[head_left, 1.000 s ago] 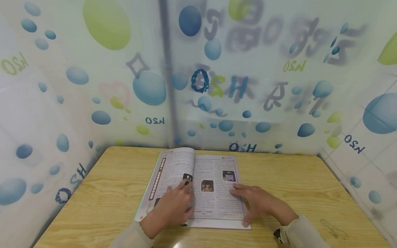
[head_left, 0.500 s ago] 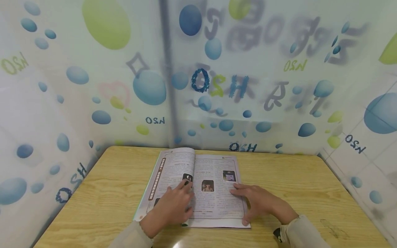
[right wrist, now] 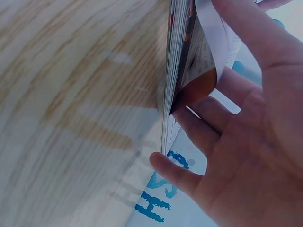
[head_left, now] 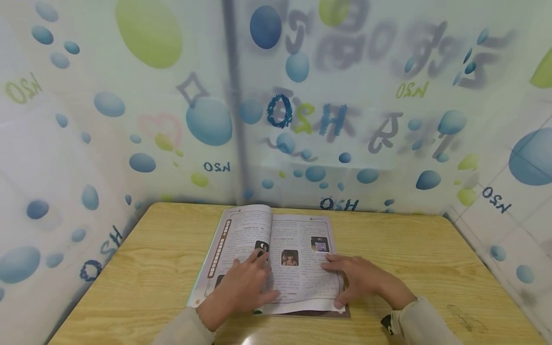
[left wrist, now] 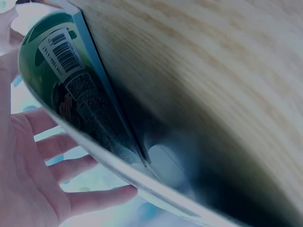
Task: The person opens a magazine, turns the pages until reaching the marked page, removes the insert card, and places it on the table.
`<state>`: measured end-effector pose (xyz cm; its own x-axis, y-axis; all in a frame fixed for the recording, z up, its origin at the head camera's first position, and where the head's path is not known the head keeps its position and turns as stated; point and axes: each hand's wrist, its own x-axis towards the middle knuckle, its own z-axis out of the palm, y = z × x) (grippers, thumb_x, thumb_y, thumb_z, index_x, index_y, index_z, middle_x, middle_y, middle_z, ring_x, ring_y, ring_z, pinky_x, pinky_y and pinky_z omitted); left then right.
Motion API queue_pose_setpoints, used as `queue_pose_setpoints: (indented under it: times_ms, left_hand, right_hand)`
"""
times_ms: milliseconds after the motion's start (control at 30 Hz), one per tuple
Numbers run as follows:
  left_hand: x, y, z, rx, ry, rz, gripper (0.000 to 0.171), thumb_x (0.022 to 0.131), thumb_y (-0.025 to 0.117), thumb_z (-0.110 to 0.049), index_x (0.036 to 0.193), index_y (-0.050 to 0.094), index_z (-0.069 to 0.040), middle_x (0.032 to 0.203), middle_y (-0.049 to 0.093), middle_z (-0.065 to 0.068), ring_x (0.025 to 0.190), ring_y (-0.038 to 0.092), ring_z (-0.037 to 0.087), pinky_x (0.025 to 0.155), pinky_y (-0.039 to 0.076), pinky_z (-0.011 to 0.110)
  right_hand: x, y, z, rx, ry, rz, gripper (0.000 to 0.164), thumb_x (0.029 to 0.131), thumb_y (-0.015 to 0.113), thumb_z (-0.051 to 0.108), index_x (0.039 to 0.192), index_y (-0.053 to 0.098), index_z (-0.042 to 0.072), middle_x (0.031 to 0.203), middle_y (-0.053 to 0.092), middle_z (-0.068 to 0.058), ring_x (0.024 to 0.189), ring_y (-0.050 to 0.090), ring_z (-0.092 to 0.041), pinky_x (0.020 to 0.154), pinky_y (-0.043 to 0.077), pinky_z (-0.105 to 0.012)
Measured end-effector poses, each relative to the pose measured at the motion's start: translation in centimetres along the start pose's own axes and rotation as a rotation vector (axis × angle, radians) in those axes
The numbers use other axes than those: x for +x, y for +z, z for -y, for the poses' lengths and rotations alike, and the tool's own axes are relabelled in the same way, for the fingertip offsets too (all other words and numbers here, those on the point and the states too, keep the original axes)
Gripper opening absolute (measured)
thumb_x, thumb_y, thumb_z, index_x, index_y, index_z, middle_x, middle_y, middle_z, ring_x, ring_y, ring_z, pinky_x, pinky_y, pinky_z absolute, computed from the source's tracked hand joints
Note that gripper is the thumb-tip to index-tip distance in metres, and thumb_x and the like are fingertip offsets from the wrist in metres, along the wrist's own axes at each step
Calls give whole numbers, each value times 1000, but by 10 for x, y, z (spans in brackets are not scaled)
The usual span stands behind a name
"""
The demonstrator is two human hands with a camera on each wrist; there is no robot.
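Observation:
An open magazine (head_left: 297, 282) lies on the table, with text columns and small photos. My left hand (head_left: 241, 282) rests on its left page, fingers extended and thumb stretched over the right page. In the left wrist view, that hand (left wrist: 38, 165) is spread beside the magazine's bowed green cover (left wrist: 75, 90) with a barcode. My right hand (head_left: 366, 280) touches the right page, fingertips near the outer edge and thumb at the lower corner. Between them the page (right wrist: 208, 52) bulges upward, uncovering a dark strip of the sheet beneath. The right hand's (right wrist: 251, 132) fingers are fairly straight.
The wooden table (head_left: 401, 239) extends around the magazine on all sides. Pale curtains (head_left: 366, 187) printed with blue and green drops and H2O lettering hang along the back and both sides. A small black item (head_left: 387, 325) sits at the right sleeve cuff.
My right thumb has shifted slightly inward and the right page's lower corner has buckled upward, showing a dark sheet below. My left thumb has swung out to the right.

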<state>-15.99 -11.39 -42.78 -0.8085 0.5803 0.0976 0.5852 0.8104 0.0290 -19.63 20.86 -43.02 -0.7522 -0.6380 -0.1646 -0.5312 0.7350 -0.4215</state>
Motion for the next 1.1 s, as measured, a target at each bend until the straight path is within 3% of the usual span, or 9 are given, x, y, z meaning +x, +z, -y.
queue_pose_setpoints:
  times_ms: [200, 333, 567, 933, 1100]
  left_hand:
    - [2, 3, -4, 8, -19, 10, 94, 71, 53, -88, 111, 73, -5, 139, 56, 17, 133, 47, 39, 80, 51, 68]
    - [3, 5, -5, 47, -6, -18, 101, 64, 54, -92, 111, 73, -5, 138, 56, 16, 132, 48, 38, 78, 52, 66]
    - [2, 3, -6, 66, 1, -33, 97, 63, 59, -90, 107, 73, -5, 136, 56, 15, 131, 49, 38, 76, 53, 64]
    - [1, -7, -3, 98, 26, -6, 76, 77, 59, -78, 101, 75, -7, 133, 60, 15, 126, 53, 38, 86, 50, 64]
    - [2, -9, -2, 122, 54, -35, 71, 80, 59, -74, 104, 74, -9, 127, 63, 13, 121, 57, 36, 87, 51, 60]
  right_hand:
    - [2, -1, 0, -19, -28, -49, 87, 74, 75, 66, 136, 61, 6, 145, 52, -16, 133, 48, -38, 104, 41, -58]
    - [4, -3, 2, -20, -44, -70, 88, 77, 71, 67, 135, 60, 2, 139, 58, -14, 128, 54, -33, 101, 45, -54]
    - [5, -7, 5, 17, -51, -57, 86, 80, 69, 66, 136, 59, 2, 133, 62, -11, 116, 60, -24, 95, 50, -48]
    - [-7, -13, 5, 127, -9, -27, 82, 87, 66, 60, 143, 52, 3, 144, 53, -15, 132, 49, -37, 104, 40, -60]
    - [-14, -19, 5, 169, 21, -24, 74, 92, 61, 55, 145, 50, 4, 146, 51, -17, 134, 46, -40, 105, 38, -62]
